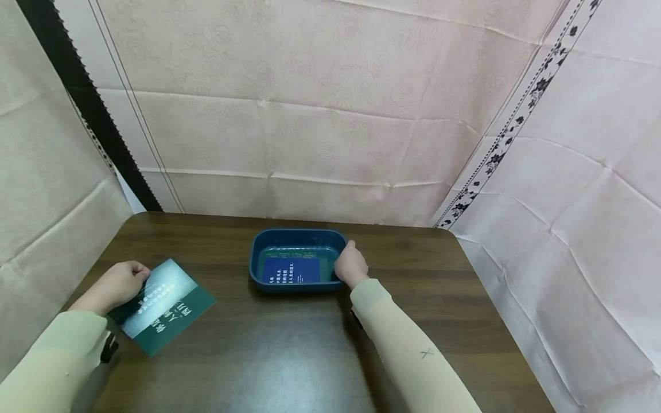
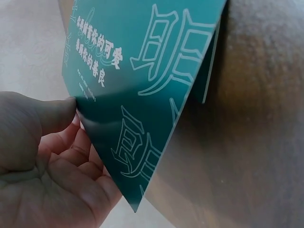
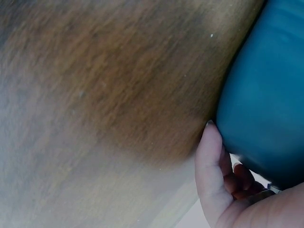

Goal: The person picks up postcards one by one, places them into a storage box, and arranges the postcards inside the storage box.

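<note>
My left hand [image 1: 117,284] pinches a green card [image 1: 170,312] with white lettering by its edge, above the left side of the table. The left wrist view shows the thumb against the printed face of this green card [image 2: 109,90], and another card edge [image 2: 209,71] behind it. My right hand [image 1: 352,265] grips the right end of a dark blue plastic tray [image 1: 296,288]. In the right wrist view the thumb lies against the tray's outer wall [image 3: 266,95], fingers curled. Inside the tray lies a blue card [image 1: 291,269] with white writing, over something green.
The tray sits toward the back of a dark brown wooden table [image 1: 248,350] with rounded corners. Pale patterned cloth [image 1: 310,115] hangs behind the table and along both sides.
</note>
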`<state>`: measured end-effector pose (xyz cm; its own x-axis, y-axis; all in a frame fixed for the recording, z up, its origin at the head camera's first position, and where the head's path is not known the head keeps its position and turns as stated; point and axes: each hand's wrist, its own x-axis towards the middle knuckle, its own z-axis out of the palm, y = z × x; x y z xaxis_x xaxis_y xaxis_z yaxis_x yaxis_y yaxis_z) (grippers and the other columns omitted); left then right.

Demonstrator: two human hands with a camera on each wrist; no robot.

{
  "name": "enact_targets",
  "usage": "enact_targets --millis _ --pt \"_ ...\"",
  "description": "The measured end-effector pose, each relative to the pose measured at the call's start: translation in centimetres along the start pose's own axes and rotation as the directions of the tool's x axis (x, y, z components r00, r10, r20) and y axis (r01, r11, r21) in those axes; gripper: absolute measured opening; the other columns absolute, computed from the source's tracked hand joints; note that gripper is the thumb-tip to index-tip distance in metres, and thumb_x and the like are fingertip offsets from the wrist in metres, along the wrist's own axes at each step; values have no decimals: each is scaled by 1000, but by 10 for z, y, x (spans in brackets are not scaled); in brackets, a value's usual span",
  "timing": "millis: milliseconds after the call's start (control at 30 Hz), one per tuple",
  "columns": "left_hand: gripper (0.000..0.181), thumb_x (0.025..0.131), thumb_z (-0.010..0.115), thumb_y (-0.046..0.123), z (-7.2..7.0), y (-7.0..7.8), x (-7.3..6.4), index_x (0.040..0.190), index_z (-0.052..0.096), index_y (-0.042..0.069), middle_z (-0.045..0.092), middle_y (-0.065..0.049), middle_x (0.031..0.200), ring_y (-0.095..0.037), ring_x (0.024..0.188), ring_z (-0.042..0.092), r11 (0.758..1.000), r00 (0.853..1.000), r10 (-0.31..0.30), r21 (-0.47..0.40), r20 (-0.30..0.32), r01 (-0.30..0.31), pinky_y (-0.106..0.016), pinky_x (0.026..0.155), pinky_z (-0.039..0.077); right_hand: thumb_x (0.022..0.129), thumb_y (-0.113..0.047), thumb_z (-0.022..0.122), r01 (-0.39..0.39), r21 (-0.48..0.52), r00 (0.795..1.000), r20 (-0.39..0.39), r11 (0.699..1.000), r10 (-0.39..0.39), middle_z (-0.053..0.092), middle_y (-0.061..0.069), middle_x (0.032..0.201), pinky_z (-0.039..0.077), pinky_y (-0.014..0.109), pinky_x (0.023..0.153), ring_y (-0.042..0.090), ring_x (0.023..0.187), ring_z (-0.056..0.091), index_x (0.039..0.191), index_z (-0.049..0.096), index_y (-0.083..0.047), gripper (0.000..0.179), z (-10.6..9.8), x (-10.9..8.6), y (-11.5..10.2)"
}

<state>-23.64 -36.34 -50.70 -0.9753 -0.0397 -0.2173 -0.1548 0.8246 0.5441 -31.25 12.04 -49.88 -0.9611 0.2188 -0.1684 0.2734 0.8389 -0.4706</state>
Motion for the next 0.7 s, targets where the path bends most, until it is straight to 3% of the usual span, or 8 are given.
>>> enact_targets --millis 233,467,700 --pt "39 104 39 19 0 0 0 117 49 -16 52 -32 105 -41 91 49 1000 1000 5 -22 20 -5 -56 75 44 95 -16 60 -13 -1 1000 6 1000 13 56 18 128 51 52 83 30 93 58 150 21 -5 69 1 1 -1" --pt "43 105 36 27 -1 3 1 120 51 -11 54 -26 105 -37 92 50 995 997 72 -72 5 -72 -47 72 43 95 -16 61 -24 1 1000 17 1000 24 54 18 131 50 53 87 30 96 58 151 20 -5 70 0 3 -1" --pt "45 105 36 35 -6 18 -2 122 52 -3 54 -25 109 -37 94 50 988 991 135 -74 -11 -135 -46 71 44 94 -15 60 -12 -7 1000 4 1000 12 56 18 129 51 52 85 29 93 59 151 21 -5 69 1 2 -1"
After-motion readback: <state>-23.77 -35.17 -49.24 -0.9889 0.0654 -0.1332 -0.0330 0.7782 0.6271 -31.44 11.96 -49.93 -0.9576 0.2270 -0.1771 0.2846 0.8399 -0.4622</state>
